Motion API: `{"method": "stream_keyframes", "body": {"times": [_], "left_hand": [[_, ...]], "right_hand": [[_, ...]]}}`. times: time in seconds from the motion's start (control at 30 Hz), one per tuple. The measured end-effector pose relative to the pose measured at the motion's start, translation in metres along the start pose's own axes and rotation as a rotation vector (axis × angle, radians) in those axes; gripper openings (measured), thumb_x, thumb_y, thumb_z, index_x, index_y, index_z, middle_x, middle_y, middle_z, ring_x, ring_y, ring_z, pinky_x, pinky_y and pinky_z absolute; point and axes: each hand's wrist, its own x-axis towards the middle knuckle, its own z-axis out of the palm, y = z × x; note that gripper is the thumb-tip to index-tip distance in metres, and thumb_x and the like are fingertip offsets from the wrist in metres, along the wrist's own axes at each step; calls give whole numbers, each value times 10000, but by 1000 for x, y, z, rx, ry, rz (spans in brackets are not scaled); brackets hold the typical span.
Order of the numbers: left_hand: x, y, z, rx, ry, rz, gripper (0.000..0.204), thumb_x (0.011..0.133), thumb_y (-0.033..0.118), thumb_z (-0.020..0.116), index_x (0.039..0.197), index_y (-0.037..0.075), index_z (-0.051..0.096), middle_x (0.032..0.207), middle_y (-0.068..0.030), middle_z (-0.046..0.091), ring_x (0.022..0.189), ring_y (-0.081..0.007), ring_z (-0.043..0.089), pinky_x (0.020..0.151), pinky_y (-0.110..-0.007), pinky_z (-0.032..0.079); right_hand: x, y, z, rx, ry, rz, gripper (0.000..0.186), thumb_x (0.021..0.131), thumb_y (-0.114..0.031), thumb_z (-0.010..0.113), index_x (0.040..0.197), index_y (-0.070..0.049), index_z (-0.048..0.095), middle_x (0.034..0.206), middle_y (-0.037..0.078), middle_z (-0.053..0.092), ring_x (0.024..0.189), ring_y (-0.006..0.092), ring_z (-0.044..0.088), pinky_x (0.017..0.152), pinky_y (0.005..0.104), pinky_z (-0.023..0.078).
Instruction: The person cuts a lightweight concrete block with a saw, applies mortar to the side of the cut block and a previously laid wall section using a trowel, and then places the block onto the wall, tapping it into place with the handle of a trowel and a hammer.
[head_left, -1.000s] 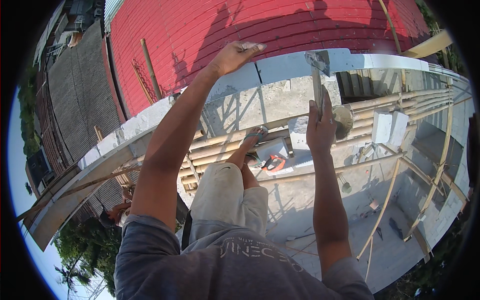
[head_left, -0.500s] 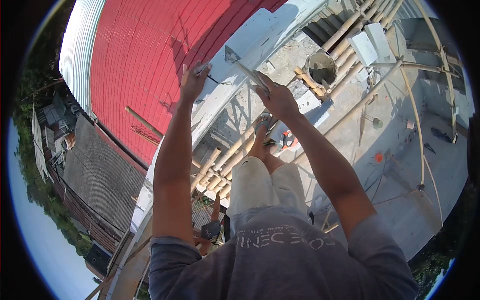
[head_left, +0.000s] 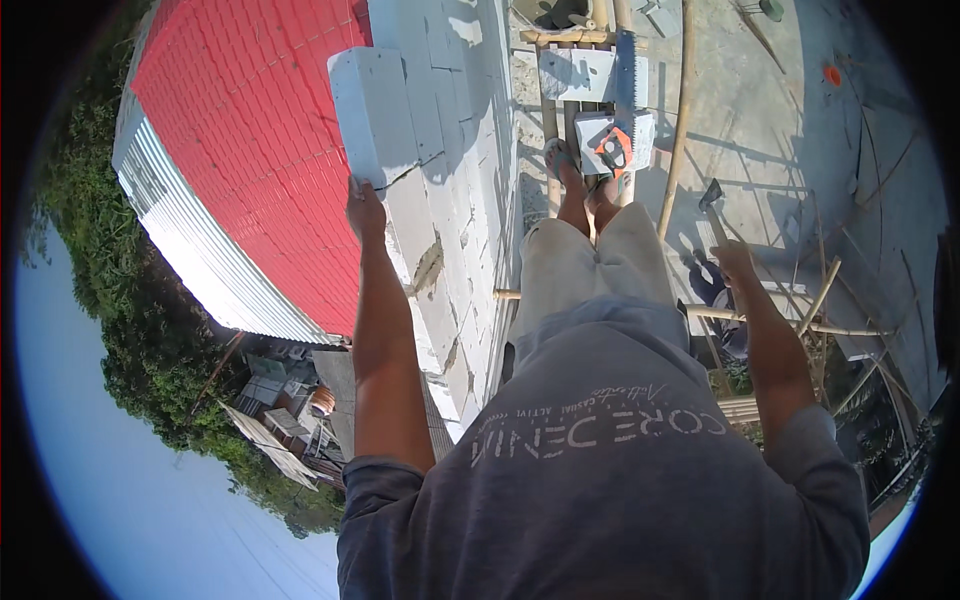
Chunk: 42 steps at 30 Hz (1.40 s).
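My left hand (head_left: pixel 367 214) is at the near end of a pale block (head_left: pixel 370 115) on top of the block wall (head_left: pixel 435 215). Its fingers appear curled against the block's edge, though partly hidden. Out to the right, away from the wall, my right hand (head_left: pixel 736 263) is closed round the pale handle of a hand tool (head_left: pixel 718 228). That tool has a small dark metal head, too small to name its kind. Beyond my feet lies a handsaw (head_left: pixel 613 150) with an orange handle, across white blocks (head_left: pixel 592 130).
Bamboo poles (head_left: pixel 680 130) form a scaffold around my feet. Red roofing (head_left: pixel 250 120) lies beyond the wall on the left. A grey floor (head_left: pixel 750 110) spreads at lower right of the poles, with a small orange object (head_left: pixel 832 75). A bucket (head_left: pixel 545 12) stands at the top.
My view has turned along the wall. My left hand has come to the pale block's end. The right hand has swung out to the right with the tool, away from the left hand.
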Motion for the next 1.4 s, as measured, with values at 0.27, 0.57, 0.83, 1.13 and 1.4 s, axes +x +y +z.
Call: {"method": "stream_keyframes", "body": {"times": [0.27,0.57,0.83,1.13,1.4], "left_hand": [[-3,22,-6,145,-43,160,787,865,388,743,1499,11,467,1411,-218,599,1281,-346,596,1061,-418,461],[11,45,-28,-79,-287,-110,757,896,363,735,1510,17,457,1488,-210,533,1374,-308,514,1112,-410,408],[-109,-19,-18,61,101,-81,795,914,372,691,1580,107,345,1657,-198,255,1547,-360,197,1242,-471,237],[-212,-32,34,21,-163,-360,904,825,311,773,1590,116,333,1690,-149,184,1556,-305,193,1252,-389,236],[-187,-5,31,-543,-298,-423,737,935,288,698,1568,92,376,1542,-147,483,1433,-289,434,1155,-448,341]], "right_hand": [[-54,192,14,786,50,462,267,911,-292,719,872,-77,567,597,3,463,418,137,472,344,328,380],[-99,171,81,408,-202,321,230,958,-285,612,977,-59,568,626,39,496,431,156,485,368,353,388],[-77,82,72,544,-260,178,308,948,-345,626,952,-40,583,626,55,497,439,157,481,391,344,392],[-50,31,8,697,-108,5,262,950,-338,665,993,-103,557,666,24,473,467,117,445,412,305,381],[-40,44,11,633,-116,56,359,943,-385,672,978,-57,533,658,73,510,474,167,504,412,359,435]]}}
